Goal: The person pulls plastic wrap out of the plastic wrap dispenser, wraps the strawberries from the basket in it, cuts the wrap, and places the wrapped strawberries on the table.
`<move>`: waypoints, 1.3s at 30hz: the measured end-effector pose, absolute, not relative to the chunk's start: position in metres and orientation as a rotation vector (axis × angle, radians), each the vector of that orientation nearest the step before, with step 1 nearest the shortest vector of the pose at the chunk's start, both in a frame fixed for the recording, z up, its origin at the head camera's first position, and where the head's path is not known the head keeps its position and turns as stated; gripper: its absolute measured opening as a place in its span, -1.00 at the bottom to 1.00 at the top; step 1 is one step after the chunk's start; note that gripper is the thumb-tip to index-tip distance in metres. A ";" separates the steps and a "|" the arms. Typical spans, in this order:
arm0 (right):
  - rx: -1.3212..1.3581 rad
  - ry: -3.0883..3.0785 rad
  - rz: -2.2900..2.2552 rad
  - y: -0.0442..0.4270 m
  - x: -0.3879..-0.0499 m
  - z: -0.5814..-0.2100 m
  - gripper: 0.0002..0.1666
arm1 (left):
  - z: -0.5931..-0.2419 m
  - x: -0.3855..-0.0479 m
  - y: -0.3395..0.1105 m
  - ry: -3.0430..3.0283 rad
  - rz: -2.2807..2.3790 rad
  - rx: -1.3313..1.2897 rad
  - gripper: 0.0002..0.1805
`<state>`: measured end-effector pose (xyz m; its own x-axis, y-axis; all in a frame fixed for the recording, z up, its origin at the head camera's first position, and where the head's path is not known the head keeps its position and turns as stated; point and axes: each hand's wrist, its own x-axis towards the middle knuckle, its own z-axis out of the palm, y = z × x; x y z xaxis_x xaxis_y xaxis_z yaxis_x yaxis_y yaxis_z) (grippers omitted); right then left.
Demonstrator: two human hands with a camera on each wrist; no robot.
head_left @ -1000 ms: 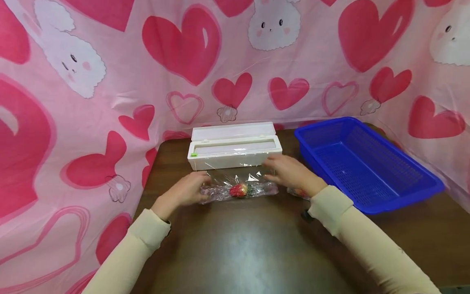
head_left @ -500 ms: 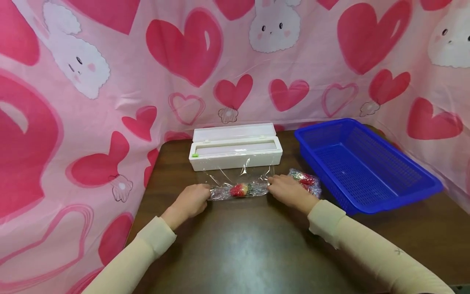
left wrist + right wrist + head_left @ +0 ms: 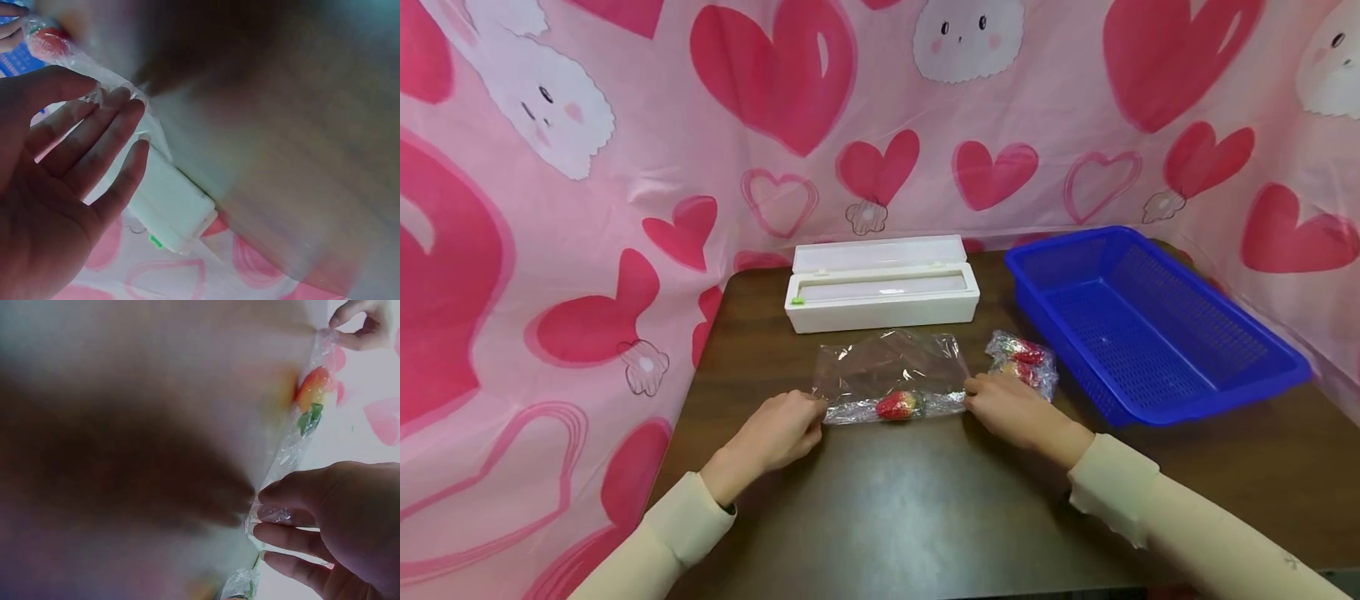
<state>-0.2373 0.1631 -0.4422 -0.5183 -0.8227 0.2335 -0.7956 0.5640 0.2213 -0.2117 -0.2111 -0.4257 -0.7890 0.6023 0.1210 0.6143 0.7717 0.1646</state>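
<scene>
A red and yellow strawberry (image 3: 898, 406) with green leaves lies wrapped in the rolled near edge of a sheet of clear plastic wrap (image 3: 880, 364). The rest of the sheet spreads flat behind it on the table. My left hand (image 3: 786, 425) pinches the left end of the roll between thumb and fingers, as the left wrist view also shows for the hand (image 3: 75, 150). At the right end, my right hand (image 3: 1011, 410) pinches the wrap the same way; in the right wrist view its thumb and fingers (image 3: 294, 540) meet on the film.
Behind the sheet stands a white wrap dispenser box (image 3: 883, 313), lid raised, with a green slider (image 3: 797, 301). Several wrapped strawberries (image 3: 1024, 360) lie beyond my right hand. A blue plastic basket (image 3: 1120, 408) sits at right on the brown table (image 3: 880, 517). A pink heart-print cloth hangs behind.
Both hands have closed on the ends of the rolled wrap. The sheet, which reached the dispenser before, now lies apart from it, closer to me with the strawberry.
</scene>
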 end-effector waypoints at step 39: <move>1.069 -2.803 0.874 0.184 -0.234 -0.442 -0.88 | -0.428 -0.208 -0.225 -2.958 -0.814 -0.956 -0.88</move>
<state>-0.2344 0.1842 -0.4416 -0.7657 -0.6091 0.2067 -0.6186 0.6093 -0.4961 -0.2081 -0.2254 -0.4282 -0.8206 0.5653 0.0843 0.5288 0.6951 0.4870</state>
